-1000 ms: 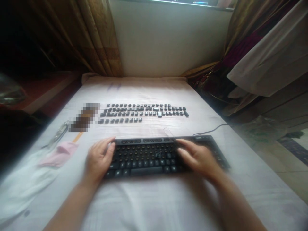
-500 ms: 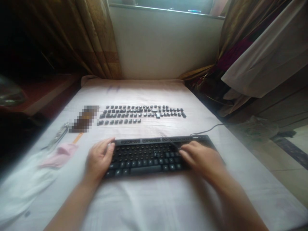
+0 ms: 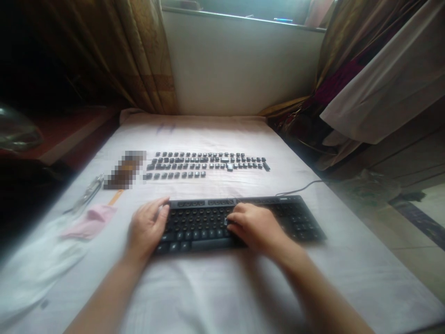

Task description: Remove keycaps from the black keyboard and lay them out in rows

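Observation:
A black keyboard [image 3: 212, 244] lies on the cloth-covered table, many of its keycaps removed from the upper and middle rows. My left hand [image 3: 148, 227] grips its left end, thumb on top along the edge. Over the middle of the board, my right hand [image 3: 255, 227] is closed, its fingertips at a single keycap [image 3: 226, 221] among the bare key seats. Thin prongs of a tweezers-like tool [image 3: 235, 201] stick out above those fingers; the rest is hidden by the hand. Loose keycaps [image 3: 177, 175] lie in several rows beyond the keyboard.
At the left are a pixelated brown object [image 3: 125, 171], a pink cloth [image 3: 92, 221], a clear plastic-like item [image 3: 88, 192] and a white cloth [image 3: 38, 266]. The keyboard cable [image 3: 299, 188] runs off the right table edge. Curtains [image 3: 146, 55] hang by the far wall.
My right hand has moved left from the keyboard's right part to its middle, down to the single keycap. My left hand keeps its grip. The view has shifted slightly.

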The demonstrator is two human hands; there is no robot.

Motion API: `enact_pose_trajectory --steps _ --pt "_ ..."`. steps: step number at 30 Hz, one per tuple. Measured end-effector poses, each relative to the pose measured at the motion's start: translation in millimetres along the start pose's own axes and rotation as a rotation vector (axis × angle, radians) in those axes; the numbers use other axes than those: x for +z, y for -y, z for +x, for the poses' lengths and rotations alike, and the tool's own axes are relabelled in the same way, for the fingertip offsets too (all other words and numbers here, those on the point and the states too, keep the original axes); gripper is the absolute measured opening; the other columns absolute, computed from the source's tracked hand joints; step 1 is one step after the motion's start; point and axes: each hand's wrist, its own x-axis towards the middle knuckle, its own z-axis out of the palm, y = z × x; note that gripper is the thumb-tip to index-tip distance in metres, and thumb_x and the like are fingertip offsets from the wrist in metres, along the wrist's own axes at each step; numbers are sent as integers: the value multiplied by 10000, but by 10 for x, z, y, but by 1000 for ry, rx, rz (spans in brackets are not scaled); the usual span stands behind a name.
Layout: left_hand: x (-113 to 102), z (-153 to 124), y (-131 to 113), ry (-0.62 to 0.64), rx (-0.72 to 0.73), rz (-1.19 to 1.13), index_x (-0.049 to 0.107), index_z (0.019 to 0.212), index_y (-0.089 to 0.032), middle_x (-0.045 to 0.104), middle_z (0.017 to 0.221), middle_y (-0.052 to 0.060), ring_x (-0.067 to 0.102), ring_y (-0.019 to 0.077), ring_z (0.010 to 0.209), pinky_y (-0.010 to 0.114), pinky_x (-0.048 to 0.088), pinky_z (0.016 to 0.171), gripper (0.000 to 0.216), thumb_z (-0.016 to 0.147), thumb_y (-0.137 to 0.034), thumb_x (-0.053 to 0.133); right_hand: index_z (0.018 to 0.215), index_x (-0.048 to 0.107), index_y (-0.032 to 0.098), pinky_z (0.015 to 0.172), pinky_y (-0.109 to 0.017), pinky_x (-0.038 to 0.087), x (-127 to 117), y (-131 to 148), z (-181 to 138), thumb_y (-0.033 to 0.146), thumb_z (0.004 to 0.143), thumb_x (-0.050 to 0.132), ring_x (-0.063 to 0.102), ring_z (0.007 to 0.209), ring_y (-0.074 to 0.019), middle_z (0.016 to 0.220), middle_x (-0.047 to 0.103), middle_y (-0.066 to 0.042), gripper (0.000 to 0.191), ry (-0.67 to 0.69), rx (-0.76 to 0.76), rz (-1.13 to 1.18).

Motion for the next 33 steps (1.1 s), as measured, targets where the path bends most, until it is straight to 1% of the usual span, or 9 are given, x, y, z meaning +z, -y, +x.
enact_pose_trajectory --steps 5,8,12,15,17,20,26,29,33 --pt "-10 4 7 -22 55 29 692 1100 -166 761 1046 101 703 251 966 395 536 892 340 987 -372 446 905 758 187 722 -317 508 10 -3 40 197 918 589 693 862 -245 953 734 -110 170 24 6 -35" --pt "-50 8 -52 -81 129 70 680 1103 -159 757 1042 111 700 261 955 408 523 874 289 989 -317 466 982 742 184 776 -343 520 41 -31 39 190 934 538 698 890 -247 995 742 -113 210 -45 42 102" --pt "-108 -21 -295 -98 232 59 653 1130 -175 742 1061 107 679 264 992 421 491 897 227 973 -270 520 983 732 193 824 -338 514 67 -34 16 242 906 556 689 898 -214 983 753 -85 198 -161 58 633" --pt "-123 -77 -539 -27 304 -56 611 1213 -194 729 1098 86 659 246 1037 410 469 948 269 959 -264 559 965 731 185 633 -267 488 69 63 25 392 861 631 639 692 -152 811 727 -43 253 -50 137 1145" --pt "-121 -113 -670 18 319 -145 592 1239 -203 725 1113 77 654 233 1047 395 466 960 300 950 -283 584 928 725 171 495 -208 385 80 168 51 503 785 711 532 548 -95 691 660 -5 362 55 221 1427" --pt "-118 -147 -766 22 280 -257 587 1244 -218 730 1088 59 663 211 1010 360 490 917 313 941 -297 603 804 697 156 432 -172 266 124 330 107 555 696 791 406 476 -45 600 567 38 423 161 288 1677" --pt "-133 -171 -742 -15 213 -341 640 1182 -247 738 1040 43 678 196 950 332 523 864 263 920 -263 626 728 647 144 419 -167 181 220 496 188 538 639 846 342 478 -30 582 485 63 451 210 338 1862" --pt "-147 -174 -743 -9 185 -349 657 1168 -243 741 1026 49 687 195 934 324 537 844 256 915 -234 622 694 610 147 418 -178 153 218 529 191 541 641 840 326 479 -34 577 463 68 459 223 328 1859" --pt "-166 -169 -758 -5 179 -328 667 1162 -233 742 992 56 693 192 904 323 542 824 244 926 -224 602 653 566 161 428 -185 177 198 571 182 560 656 815 333 486 -45 559 453 69 470 244 314 1798"
